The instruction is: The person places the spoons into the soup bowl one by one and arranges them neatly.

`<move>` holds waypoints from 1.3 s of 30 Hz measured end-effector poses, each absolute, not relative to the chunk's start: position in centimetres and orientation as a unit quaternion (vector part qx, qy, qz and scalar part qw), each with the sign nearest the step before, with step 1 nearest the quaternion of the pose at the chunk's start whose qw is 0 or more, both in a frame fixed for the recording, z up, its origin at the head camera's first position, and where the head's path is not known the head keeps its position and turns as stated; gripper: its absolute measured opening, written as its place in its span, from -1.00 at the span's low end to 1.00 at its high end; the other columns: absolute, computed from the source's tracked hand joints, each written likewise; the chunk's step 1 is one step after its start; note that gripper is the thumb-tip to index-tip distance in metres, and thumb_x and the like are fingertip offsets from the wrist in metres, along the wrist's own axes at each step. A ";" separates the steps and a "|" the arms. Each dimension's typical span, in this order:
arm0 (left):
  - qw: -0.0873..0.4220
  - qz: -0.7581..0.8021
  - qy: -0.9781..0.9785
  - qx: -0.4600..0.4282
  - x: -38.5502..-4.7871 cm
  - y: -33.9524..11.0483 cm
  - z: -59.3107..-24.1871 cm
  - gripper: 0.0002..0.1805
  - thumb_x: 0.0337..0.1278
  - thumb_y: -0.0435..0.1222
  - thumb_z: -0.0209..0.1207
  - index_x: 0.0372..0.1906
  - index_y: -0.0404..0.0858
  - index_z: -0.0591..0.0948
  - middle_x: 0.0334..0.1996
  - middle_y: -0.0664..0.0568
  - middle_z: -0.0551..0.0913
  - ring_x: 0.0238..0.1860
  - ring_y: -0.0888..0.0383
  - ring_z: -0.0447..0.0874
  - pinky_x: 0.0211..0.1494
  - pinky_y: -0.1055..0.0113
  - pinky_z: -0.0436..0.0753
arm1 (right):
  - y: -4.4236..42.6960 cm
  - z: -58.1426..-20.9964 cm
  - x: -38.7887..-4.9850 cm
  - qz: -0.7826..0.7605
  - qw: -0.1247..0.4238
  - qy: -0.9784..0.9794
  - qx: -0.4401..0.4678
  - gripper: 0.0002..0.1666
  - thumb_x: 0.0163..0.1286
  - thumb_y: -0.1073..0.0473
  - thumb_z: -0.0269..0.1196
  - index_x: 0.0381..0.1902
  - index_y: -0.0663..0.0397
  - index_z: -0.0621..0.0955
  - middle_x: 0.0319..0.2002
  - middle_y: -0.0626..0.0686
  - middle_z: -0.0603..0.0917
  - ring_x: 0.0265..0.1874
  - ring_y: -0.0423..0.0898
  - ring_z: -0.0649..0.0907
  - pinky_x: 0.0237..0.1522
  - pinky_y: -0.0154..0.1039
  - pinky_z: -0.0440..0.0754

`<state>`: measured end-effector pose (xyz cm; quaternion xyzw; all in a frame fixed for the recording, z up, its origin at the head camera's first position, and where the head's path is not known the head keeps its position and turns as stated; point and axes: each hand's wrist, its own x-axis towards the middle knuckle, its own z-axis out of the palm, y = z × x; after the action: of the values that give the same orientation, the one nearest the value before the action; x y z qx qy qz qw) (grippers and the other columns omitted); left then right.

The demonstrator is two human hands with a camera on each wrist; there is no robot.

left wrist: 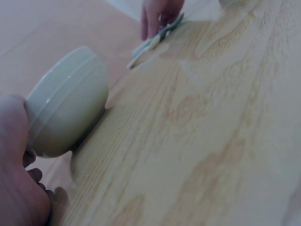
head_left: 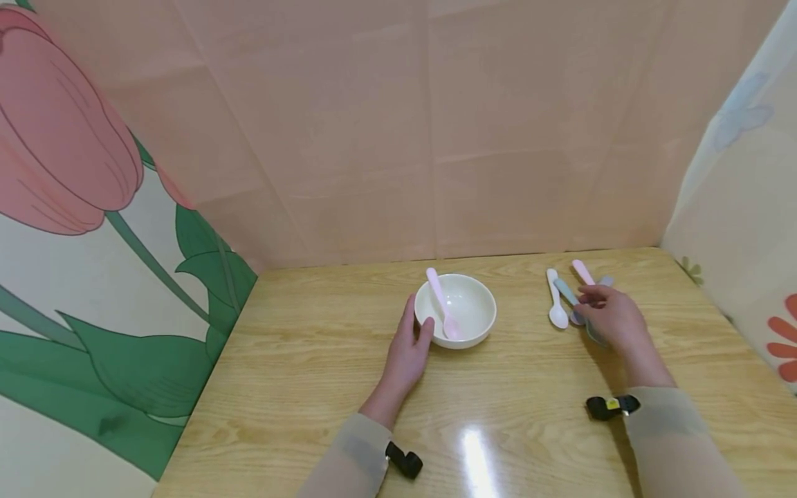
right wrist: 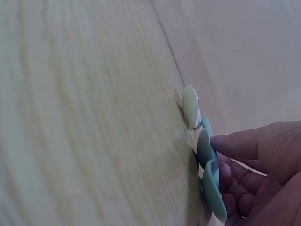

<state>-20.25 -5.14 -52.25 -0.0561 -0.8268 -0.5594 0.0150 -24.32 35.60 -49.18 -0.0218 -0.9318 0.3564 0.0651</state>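
A white bowl (head_left: 473,304) stands on the table with a pink spoon (head_left: 441,301) leaning inside it. My left hand (head_left: 407,349) grips the bowl's left side, its thumb at the near rim; the left wrist view shows the bowl's outer wall (left wrist: 70,103). On the right, my right hand (head_left: 613,318) is over a small group of spoons. Its thumb and fingers pinch a blue-green spoon (right wrist: 204,148); a green spoon (right wrist: 214,190) lies against the fingers. Beside them lies a white spoon (head_left: 557,304). A pink handle (head_left: 582,272) sticks out behind the hand, which partly hides the group.
The wood-grain table (head_left: 311,366) ends at a pink-beige backdrop (head_left: 349,138). A tulip-printed panel (head_left: 156,325) borders the left, and a flower-printed panel (head_left: 741,228) the right. Black wrist cameras (head_left: 405,460) are strapped over both sleeves.
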 end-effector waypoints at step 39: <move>0.016 -0.562 -0.825 -0.061 -20.1 -5.1 -52.3 -0.16 0.74 0.24 -0.05 0.85 0.17 -0.06 0.78 0.19 0.06 0.74 0.13 0.05 0.75 0.04 0.15 | 35.8 -48.5 -24.3 0.348 0.023 -0.937 -0.015 -0.37 0.67 0.05 0.28 0.47 0.38 0.53 0.03 0.33 0.69 -0.13 0.14 0.62 -0.25 -0.19 0.55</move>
<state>-20.14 -5.12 -52.29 -0.0606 -0.8251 -0.5615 0.0161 -24.32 35.77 -48.52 -0.0153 -0.9369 0.3485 0.0232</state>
